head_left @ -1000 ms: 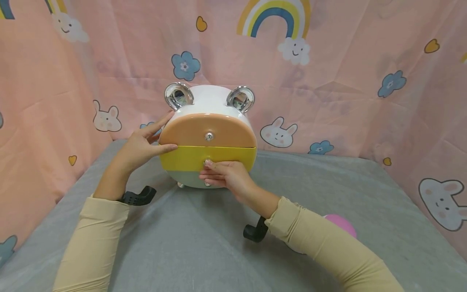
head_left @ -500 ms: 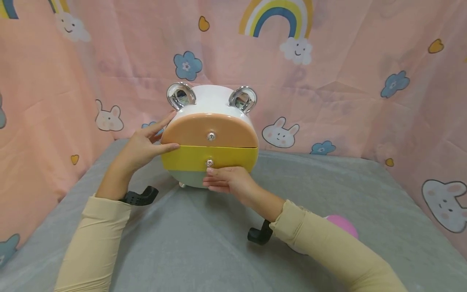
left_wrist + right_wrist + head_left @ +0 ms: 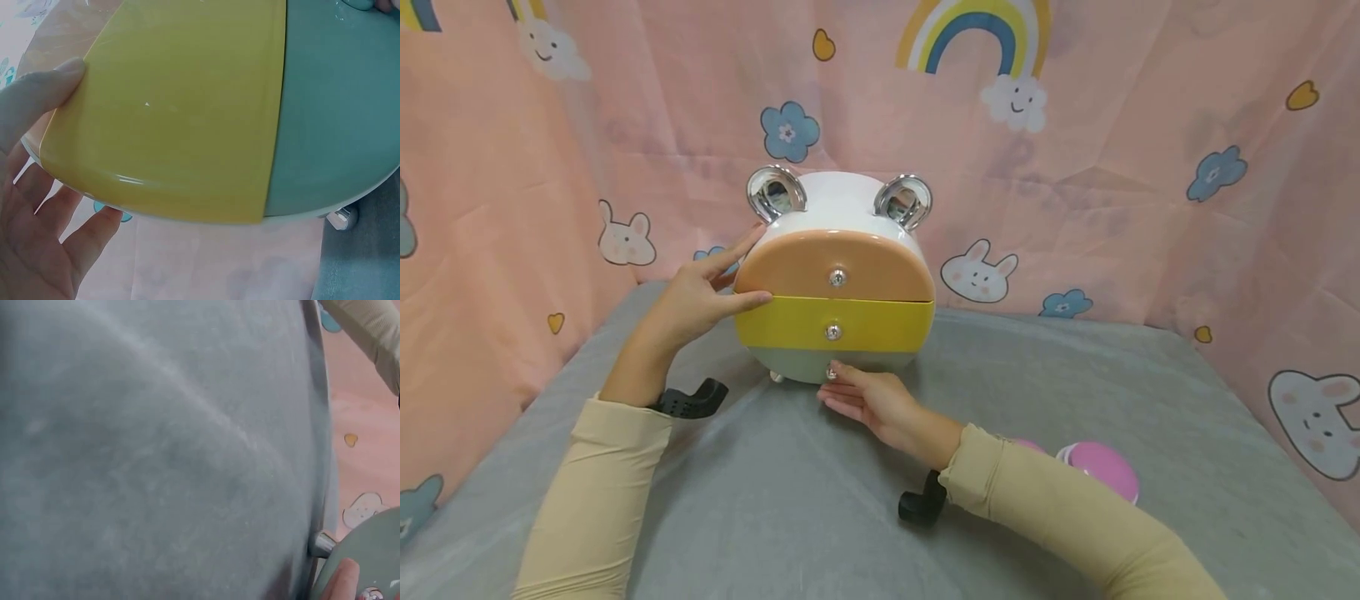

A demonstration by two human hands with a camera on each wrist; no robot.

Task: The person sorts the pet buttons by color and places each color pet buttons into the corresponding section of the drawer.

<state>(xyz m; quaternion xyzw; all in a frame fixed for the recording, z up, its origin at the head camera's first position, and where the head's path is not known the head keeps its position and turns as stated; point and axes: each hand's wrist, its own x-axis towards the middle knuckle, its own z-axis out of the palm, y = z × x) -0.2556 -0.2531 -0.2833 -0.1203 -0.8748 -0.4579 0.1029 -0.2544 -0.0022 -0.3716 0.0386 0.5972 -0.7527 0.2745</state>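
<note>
Probably light but slick, the glossy round multicoloured cabinet (image 3: pixel 857 313) on grey cloth (image 3: pixel 760 500) suits its present hold: left hand (image 3: pixel 691 302) spread around its side, right hand (image 3: pixel 884 407) pinching its small silver bottom knob (image 3: pixel 831 373).

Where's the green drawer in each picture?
Head: the green drawer is near the middle, at the bottom of the box.
Left wrist: the green drawer is on the right.
Right wrist: a bit of the green drawer, bottom right corner.
Shared landmark: the shiny foot, in all three.
</note>
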